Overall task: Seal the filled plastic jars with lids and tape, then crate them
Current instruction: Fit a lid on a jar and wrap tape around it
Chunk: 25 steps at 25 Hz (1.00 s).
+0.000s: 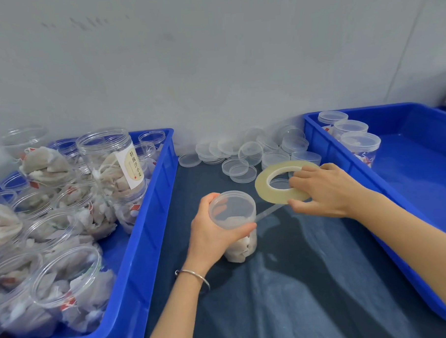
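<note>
One clear plastic jar with a translucent lid (pixel 233 226) stands upright on the dark counter (pixel 298 280), filled with pale tea bags, and that's the piece in play from the head view. Left hand (pixel 214 233) wraps round its upper wall just under the lid, fingers curled, holding it steady. Right hand (pixel 327 189) pinches the flat yellowish ring of clear tape (pixel 281 183), which hangs tilted just to the right of the jar and a little beyond it, off the counter. A thin strip of tape (pixel 270 212) runs from the roll down-left to the jar's lid seam, so the coming wrap looks set to go round the jar's vertical axis, roll travelling or jar turning. Three lidded jars (pixel 360 143) sit at the far corner of the blue plastic crate on the right (pixel 338 148), nearer the right hand. Left blue plastic bin (pixel 151 197) holds a dozen-odd open filled jars (pixel 68 283); exact count unclear. Loose clear round lids (pixel 238 168) lie heaped at the wall, roughly fifteen or more.
</note>
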Tool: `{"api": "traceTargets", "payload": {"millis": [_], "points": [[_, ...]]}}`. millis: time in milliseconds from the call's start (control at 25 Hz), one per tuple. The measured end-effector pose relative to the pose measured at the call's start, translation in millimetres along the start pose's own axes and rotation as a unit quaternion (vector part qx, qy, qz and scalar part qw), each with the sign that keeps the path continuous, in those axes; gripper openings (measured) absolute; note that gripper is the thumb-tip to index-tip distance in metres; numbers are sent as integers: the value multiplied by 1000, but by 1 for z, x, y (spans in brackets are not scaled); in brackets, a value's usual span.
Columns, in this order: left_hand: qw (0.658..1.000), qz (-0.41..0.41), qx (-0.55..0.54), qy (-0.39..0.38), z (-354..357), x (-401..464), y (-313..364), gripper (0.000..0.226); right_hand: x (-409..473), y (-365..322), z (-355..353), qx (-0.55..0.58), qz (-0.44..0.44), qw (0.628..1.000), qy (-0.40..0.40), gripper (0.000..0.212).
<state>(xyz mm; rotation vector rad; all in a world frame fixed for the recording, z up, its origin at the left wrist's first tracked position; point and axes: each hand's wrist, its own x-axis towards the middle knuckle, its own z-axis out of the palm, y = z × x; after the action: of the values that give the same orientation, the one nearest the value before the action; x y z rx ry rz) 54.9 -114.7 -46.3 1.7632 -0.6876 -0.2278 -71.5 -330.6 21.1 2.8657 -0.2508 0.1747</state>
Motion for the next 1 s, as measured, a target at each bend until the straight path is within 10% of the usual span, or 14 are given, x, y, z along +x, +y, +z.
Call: {"api": "traceTargets", "payload": {"millis": [680, 880, 1000], "points": [[970, -16, -16, -241, -40, 22, 18, 90, 38, -37, 17, 113, 57, 991, -47, 40], [923, -30, 230, -307, -38, 33, 48, 83, 40, -42, 7, 143, 65, 985, -75, 37], [914, -72, 345, -202, 11, 26, 66, 74, 39, -45, 4, 123, 60, 986, -97, 27]]}}
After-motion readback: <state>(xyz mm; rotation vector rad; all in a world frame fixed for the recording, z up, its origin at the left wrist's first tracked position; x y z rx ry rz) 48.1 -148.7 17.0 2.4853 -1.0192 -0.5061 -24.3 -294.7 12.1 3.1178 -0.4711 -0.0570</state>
